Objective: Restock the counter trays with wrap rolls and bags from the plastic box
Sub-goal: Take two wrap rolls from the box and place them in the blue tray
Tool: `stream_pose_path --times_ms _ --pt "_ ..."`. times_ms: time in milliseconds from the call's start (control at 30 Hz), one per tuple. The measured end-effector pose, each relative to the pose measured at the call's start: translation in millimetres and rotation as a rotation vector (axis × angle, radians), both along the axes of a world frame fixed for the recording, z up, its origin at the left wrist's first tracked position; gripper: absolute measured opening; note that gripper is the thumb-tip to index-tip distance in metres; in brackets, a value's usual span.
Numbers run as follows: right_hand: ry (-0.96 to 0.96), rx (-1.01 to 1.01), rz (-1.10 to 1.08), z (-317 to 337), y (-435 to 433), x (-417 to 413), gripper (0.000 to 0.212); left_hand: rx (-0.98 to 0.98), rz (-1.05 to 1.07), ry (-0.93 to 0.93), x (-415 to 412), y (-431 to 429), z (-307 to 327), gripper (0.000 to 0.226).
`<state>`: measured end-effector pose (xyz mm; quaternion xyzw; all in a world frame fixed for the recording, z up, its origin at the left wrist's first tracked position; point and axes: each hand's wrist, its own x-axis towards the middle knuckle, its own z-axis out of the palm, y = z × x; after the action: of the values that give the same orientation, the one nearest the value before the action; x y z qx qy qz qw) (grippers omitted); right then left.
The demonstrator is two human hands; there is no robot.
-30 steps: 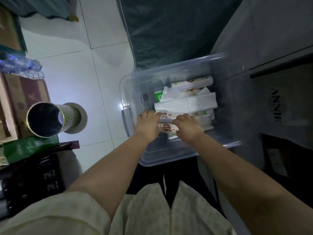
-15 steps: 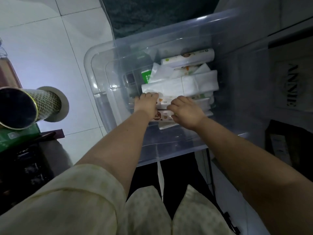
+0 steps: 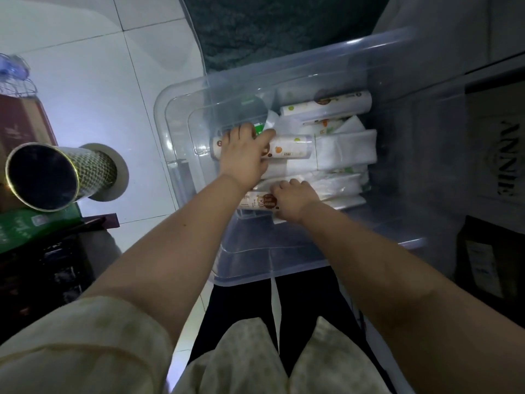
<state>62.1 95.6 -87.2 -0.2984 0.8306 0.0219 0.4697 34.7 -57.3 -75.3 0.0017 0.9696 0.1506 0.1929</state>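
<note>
In the plastic box [image 3: 181,89], the left hand [image 3: 244,157] curls round a wrap roll [image 3: 289,147], and the right hand [image 3: 292,199] round a second wrap roll [image 3: 254,201]. Lifting both together could snag the folded bags [image 3: 343,153] lying against them, or a slick roll may slip.

— Any readable writing?
— "ANNIE", pale sideways capitals on a dark panel [image 3: 507,160], well right of the fingers [image 3: 295,184] of the right hand [image 3: 294,201]. Print on the wrap rolls [image 3: 287,147] beneath the fingers is unreadable.

Both arms extended forward; left hand [image 3: 244,157] and right hand [image 3: 295,201] curled, gripping.
</note>
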Motion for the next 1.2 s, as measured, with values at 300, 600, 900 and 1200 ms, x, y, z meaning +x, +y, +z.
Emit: stream_pose_path --times_ms 300,600,900,1200 --pt "0.152 -0.038 0.076 13.7 21.6 -13.6 0.053 0.0 0.031 0.005 -1.0 1.9 33.7 0.059" --pt "0.365 -0.256 -0.008 166.5 87.3 -61.5 0.052 0.016 0.071 0.198 -40.2 31.3 171.5 0.056" --pt "0.732 -0.289 -0.079 315.6 130.1 -69.7 0.05 0.06 -0.009 0.442 -71.2 56.2 306.6 0.058" --pt "1.075 -0.206 -0.435 370.5 147.5 -1.2 0.05 0.168 -0.4 0.564 -81.1 109.8 380.9 0.054"
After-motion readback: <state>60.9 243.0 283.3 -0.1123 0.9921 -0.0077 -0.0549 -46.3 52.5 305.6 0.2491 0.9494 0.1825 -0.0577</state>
